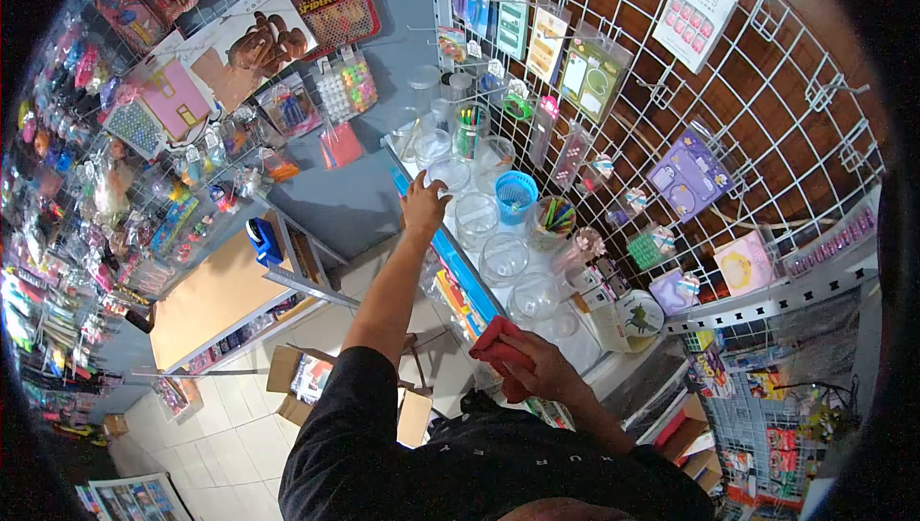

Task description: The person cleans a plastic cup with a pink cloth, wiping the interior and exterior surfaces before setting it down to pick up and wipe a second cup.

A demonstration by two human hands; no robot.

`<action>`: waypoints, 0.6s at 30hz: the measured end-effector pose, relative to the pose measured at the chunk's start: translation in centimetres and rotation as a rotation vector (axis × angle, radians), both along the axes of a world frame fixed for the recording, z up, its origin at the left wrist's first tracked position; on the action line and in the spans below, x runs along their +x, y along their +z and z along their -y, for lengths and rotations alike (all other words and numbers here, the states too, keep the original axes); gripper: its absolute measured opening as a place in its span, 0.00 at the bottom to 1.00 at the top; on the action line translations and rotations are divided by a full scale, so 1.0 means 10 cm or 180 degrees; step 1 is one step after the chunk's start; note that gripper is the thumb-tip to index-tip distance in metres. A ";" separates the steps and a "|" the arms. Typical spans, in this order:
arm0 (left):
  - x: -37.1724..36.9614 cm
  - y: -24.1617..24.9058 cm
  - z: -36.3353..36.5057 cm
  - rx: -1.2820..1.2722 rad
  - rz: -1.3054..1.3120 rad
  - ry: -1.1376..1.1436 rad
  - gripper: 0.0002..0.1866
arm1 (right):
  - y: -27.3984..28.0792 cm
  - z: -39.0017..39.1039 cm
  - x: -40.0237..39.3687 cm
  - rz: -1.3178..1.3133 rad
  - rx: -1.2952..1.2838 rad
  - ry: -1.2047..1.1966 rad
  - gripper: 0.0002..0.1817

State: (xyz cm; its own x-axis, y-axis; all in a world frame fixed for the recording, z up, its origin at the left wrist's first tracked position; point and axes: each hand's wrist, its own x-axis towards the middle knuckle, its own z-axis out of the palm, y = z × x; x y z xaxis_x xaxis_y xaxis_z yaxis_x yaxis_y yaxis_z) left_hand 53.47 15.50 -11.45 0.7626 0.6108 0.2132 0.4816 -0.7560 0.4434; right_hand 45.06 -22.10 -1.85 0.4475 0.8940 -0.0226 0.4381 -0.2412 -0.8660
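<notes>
My left hand [423,205] reaches over the shelf's front edge, fingers spread and slightly bent, close against a clear round jar [448,174]. Whether the fingertips touch the jar is hard to make out. Bunched in my right hand [548,368] is a red cloth [500,348], held at the near end of the shelf. More clear containers stand between the hands, among them a round bowl [503,258] and a larger bowl [535,299]. Beside them sits a blue plastic basket [516,191].
A white wire grid [767,138] with hanging packets rises behind the shelf [460,267]. Containers of pens [554,217] stand near it. Packed goods cover the left wall. A wooden-topped table [216,296] and an open cardboard box [285,368] are lower left.
</notes>
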 end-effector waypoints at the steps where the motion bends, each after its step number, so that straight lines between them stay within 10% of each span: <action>1: 0.00 -0.02 -0.05 -0.0076 0.0101 0.0004 0.16 | 0.03 -0.02 -0.02 0.0005 0.0014 0.0005 0.28; 14: -1.82 0.34 0.03 -0.0072 0.1689 0.0019 0.22 | 0.00 -0.32 -0.20 0.0137 0.0461 0.0421 0.26; 18: -2.74 0.38 0.28 -0.2005 0.2645 0.0362 0.24 | 0.10 -0.46 -0.02 -0.0263 0.0581 -0.0082 0.22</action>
